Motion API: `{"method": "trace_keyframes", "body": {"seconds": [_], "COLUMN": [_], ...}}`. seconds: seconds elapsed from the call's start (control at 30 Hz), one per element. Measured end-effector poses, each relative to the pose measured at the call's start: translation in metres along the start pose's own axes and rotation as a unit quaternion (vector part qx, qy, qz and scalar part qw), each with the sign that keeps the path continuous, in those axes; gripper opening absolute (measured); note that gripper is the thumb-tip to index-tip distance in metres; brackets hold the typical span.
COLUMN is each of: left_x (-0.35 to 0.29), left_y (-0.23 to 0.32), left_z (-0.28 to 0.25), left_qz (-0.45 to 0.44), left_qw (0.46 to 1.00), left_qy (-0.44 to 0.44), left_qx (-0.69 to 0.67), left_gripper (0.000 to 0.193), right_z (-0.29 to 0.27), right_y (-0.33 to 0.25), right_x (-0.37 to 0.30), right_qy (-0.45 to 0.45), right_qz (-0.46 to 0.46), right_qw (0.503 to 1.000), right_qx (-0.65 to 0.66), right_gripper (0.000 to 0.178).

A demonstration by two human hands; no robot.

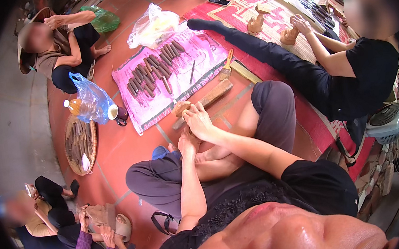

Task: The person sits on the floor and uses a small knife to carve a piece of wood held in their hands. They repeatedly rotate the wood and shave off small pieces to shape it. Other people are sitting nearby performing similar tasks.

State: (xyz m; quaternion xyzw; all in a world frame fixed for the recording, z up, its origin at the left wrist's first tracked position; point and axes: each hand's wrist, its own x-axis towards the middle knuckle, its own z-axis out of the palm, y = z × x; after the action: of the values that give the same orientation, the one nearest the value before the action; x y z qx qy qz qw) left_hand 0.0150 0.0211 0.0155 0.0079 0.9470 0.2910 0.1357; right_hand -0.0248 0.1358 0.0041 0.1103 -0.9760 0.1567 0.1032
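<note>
Above my crossed legs, both hands meet at a brown piece of carved wood (180,108); its rounded end shows past my fingers, and the rest is covered. My left hand (189,143) is closed round its lower part. Bent over the top, my right hand (199,123) presses its fingers on the wood; whether they also hold a small tool cannot be seen. Just beyond lies a long wooden block (207,101). Several wooden-handled carving chisels (150,72) lie in rows on a pink printed sheet (132,116). A flat paintbrush (226,69) rests at the sheet's right edge.
On the left stand a round basket of wooden-handled tools (93,155) and a blue plastic bag with a bottle (88,105). A white plastic bag (155,26) sits at the sheet's far edge. At right, a person (342,69) holds a wooden figure (289,35); other people sit left.
</note>
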Motion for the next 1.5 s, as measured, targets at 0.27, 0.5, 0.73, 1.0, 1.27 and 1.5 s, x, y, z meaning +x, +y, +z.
{"method": "trace_keyframes", "body": {"seconds": [0.27,0.5,0.73,1.0,1.27,1.5], "left_x": [0.006,0.0,0.003,-0.001,0.006,-0.004], "left_y": [-0.025,0.0,-0.021,-0.002,-0.021,-0.003], "left_z": [0.007,-0.003,0.005,-0.002,0.005,-0.006], "left_qz": [-0.007,0.011,-0.016,0.02,-0.03,-0.006], "left_qw": [1.0,1.0,0.999,0.999,0.999,1.0], "left_qy": [0.008,0.002,0.008,0.015,-0.001,0.019], "left_qx": [-0.02,0.001,-0.029,-0.029,-0.011,-0.021], "left_gripper": [0.067,0.071,0.066,0.067,0.059,0.076], "right_z": [-0.009,-0.01,-0.017,-0.016,-0.02,-0.006], "right_y": [-0.014,0.001,-0.012,0.004,-0.01,0.009], "right_x": [-0.022,0.014,-0.03,0.023,-0.022,0.005], "right_qy": [0.007,-0.086,-0.01,-0.14,-0.053,-0.093], "right_qz": [-0.046,0.009,-0.035,0.013,-0.024,0.006], "right_qw": [0.999,0.996,0.999,0.99,0.998,0.991], "right_qx": [0.007,0.006,0.025,0.018,0.028,0.091], "right_gripper": [0.028,0.026,0.033,0.032,0.034,0.041]}}
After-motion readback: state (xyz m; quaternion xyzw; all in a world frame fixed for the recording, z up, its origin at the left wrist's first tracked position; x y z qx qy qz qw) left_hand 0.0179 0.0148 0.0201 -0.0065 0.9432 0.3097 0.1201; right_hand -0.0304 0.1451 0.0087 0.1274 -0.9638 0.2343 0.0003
